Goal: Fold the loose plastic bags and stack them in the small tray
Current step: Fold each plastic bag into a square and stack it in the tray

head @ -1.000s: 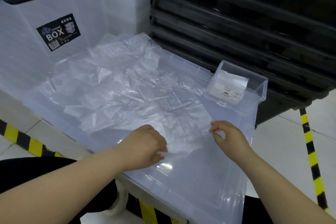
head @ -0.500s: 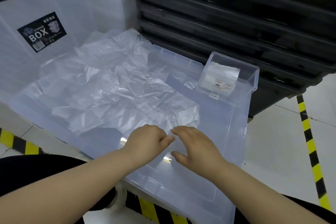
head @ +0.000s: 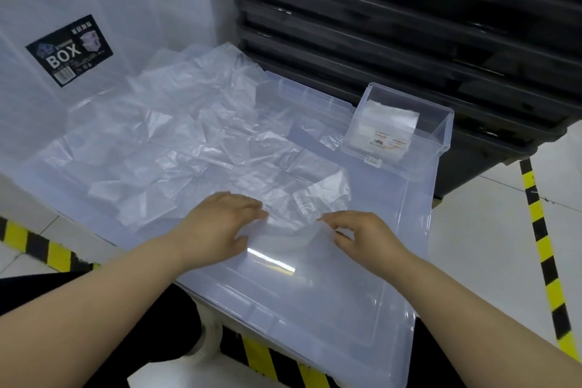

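Several loose clear plastic bags (head: pixel 176 148) lie crumpled over a big translucent bin lid (head: pixel 330 302). One clear bag (head: pixel 289 227) lies flat between my hands at the near edge of the heap. My left hand (head: pixel 220 227) rests on its left side with fingers laid over the film. My right hand (head: pixel 362 235) pinches its right edge between thumb and fingers. The small clear tray (head: pixel 441 132) stands at the far right of the lid and holds folded bags (head: pixel 389 126) with a printed label.
A white storage box with a black "BOX" label (head: pixel 67 50) stands at the back left. Stacked black crates (head: pixel 409 25) rise behind the tray. Yellow-black floor tape (head: pixel 541 246) runs along the right and the near left. My dark-clothed legs are below the lid.
One second ago my hands were apart on the bag, then they met at the middle. Now they have spread apart again, with the bag narrower between them.
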`<state>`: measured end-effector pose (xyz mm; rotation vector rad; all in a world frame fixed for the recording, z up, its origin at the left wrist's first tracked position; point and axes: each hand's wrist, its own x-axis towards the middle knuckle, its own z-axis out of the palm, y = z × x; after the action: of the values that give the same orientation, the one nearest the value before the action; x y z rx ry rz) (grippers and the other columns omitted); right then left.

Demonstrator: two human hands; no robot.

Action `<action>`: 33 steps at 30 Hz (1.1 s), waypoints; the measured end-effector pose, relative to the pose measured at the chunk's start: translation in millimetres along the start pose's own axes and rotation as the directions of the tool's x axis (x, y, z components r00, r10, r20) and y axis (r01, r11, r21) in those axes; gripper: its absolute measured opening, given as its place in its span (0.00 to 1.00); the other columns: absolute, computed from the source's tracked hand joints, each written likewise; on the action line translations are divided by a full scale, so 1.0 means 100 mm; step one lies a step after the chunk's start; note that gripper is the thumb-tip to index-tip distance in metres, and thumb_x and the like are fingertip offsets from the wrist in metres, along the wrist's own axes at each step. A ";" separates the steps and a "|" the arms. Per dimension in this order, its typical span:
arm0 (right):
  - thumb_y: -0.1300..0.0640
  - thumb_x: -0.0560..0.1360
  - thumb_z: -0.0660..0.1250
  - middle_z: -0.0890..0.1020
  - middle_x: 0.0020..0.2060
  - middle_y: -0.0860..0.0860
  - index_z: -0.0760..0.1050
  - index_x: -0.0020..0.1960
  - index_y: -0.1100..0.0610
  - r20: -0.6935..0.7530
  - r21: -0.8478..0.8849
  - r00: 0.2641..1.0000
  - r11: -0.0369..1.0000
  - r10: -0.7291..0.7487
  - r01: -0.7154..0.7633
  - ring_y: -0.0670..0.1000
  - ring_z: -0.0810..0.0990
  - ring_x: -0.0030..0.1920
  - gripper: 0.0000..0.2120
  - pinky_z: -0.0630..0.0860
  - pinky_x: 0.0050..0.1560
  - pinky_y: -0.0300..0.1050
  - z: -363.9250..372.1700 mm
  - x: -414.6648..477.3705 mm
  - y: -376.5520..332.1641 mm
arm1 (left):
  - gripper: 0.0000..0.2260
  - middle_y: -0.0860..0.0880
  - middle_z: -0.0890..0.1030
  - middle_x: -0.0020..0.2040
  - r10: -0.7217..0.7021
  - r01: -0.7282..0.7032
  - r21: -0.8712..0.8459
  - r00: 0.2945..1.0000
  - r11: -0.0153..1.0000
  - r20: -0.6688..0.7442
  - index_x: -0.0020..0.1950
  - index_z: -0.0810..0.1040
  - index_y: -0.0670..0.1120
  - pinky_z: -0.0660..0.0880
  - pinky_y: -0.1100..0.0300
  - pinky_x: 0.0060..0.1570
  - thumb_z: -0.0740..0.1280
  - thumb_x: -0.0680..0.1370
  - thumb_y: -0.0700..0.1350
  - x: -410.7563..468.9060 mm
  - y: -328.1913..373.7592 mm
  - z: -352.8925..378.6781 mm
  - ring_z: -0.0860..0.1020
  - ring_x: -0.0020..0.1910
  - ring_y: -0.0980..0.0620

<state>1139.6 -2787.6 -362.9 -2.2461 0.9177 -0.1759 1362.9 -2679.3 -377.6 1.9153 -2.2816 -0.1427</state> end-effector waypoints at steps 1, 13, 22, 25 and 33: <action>0.68 0.75 0.62 0.79 0.55 0.48 0.79 0.56 0.60 0.000 0.027 1.000 0.999 0.023 -0.023 0.46 0.76 0.57 0.13 0.63 0.51 0.18 -0.04 0.00 0.00 | 0.21 0.50 0.84 0.45 0.006 -0.005 0.031 0.999 1.000 -0.044 0.45 0.84 0.49 0.78 0.55 0.38 0.54 0.63 0.50 0.00 -0.05 0.01 0.83 0.40 0.52; 0.69 0.76 0.57 0.75 0.63 0.52 0.76 0.60 0.60 -0.195 -0.235 0.979 0.967 0.056 -0.102 0.51 0.70 0.65 0.17 0.59 0.59 0.29 -0.25 0.07 0.02 | 0.10 0.53 0.80 0.31 0.093 -0.100 0.187 0.995 0.977 0.047 0.29 0.80 0.49 0.68 0.67 0.19 0.77 0.52 0.41 -0.04 0.21 0.14 0.78 0.26 0.53; 0.54 0.79 0.56 0.65 0.67 0.51 0.59 0.71 0.56 -0.072 -0.491 0.994 0.864 0.087 -0.112 0.52 0.63 0.66 0.22 0.60 0.62 0.40 0.09 0.11 -0.10 | 0.15 0.54 0.80 0.30 0.123 -0.128 0.193 0.992 0.973 0.038 0.27 0.79 0.50 0.64 0.69 0.19 0.81 0.46 0.41 -0.07 0.32 0.17 0.76 0.24 0.54; 0.59 0.79 0.55 0.70 0.63 0.51 0.64 0.69 0.57 -0.129 -0.481 0.985 0.862 0.114 -0.162 0.51 0.65 0.64 0.18 0.64 0.55 0.39 0.06 0.14 -0.04 | 0.14 0.54 0.80 0.30 0.135 -0.136 0.162 0.991 0.977 0.016 0.26 0.79 0.51 0.64 0.70 0.19 0.81 0.48 0.42 -0.07 0.30 0.18 0.76 0.24 0.55; 0.66 0.76 0.57 0.76 0.45 0.55 0.72 0.61 0.61 -0.354 0.118 0.846 0.917 0.398 -0.382 0.55 0.73 0.45 0.14 0.67 0.44 0.40 -0.30 0.22 0.14 | 0.21 0.52 0.84 0.41 0.188 -0.188 0.004 0.979 0.982 -0.074 0.38 0.84 0.51 0.74 0.68 0.24 0.83 0.47 0.44 -0.04 0.19 0.09 0.81 0.34 0.53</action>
<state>1137.0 -2825.6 -352.4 -1.9646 1.5402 -0.4404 1343.2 -2672.6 -383.2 1.6625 -2.3948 -0.0510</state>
